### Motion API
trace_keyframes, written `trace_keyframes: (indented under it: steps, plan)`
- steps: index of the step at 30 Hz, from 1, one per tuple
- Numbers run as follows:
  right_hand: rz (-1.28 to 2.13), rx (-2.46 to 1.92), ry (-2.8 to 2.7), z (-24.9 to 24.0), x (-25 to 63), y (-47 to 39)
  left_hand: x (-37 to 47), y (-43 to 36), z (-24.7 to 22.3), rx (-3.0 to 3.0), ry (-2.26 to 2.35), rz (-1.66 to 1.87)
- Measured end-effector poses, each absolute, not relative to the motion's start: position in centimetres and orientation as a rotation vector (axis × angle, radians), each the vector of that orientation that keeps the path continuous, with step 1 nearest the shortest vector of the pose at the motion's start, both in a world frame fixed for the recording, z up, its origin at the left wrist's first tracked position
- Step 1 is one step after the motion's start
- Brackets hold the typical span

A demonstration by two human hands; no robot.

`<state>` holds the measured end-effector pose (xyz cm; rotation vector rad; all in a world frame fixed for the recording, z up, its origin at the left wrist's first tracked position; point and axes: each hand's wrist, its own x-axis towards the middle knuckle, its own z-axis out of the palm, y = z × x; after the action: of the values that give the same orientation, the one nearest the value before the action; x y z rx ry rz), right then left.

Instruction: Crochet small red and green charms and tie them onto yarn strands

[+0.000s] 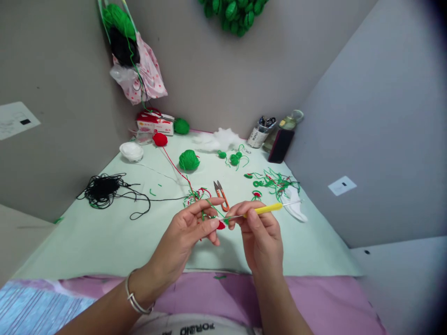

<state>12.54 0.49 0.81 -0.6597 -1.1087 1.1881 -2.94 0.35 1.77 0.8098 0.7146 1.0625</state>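
Observation:
Between the thumb and fingers of my left hand (190, 225) is a small red, white and green crochet piece (221, 224). Green yarn runs over the raised index finger of that hand. My right hand (260, 228) grips a crochet hook with a yellow handle (267, 209), and its thin metal end reaches into the piece. Just beyond the hands lie orange thread snips (221, 195) and a tangle of red, white and green yarn (195, 197), partly hidden by my left hand.
Black yarn (103, 188) lies loose at left, near a white yarn ball (132, 151). Green (189, 160) and red (160, 139) yarn balls sit farther back. White stuffing (221, 139), a pen cup (260, 132) and a phone (281, 145) stand along the back. Yarn scraps (275, 184) lie right.

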Motion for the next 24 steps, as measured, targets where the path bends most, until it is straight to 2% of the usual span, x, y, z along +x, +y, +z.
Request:
trace_keyframes:
  steps: [5,13,16,18,24]
  plan:
    - [0.945,-0.731,-1.322,0.9,12.8,-0.1,-3.3,0.4,1.3,0.890,0.765,1.097]
    - [0.218,-0.801,-1.844,-0.2,12.5,-1.0,-2.8,0.0,0.7,1.036,0.905,1.239]
    - [-0.076,-0.830,-1.862,-1.6,12.1,-0.7,-2.6,-0.1,0.5,0.928,0.847,1.216]
    - [-0.048,-0.841,-1.801,-1.9,11.9,-0.4,-2.6,0.0,0.6,0.764,0.746,1.126]
    - [0.666,-0.751,-1.400,-0.2,12.1,0.3,-3.2,0.5,1.4,0.576,0.630,1.061]
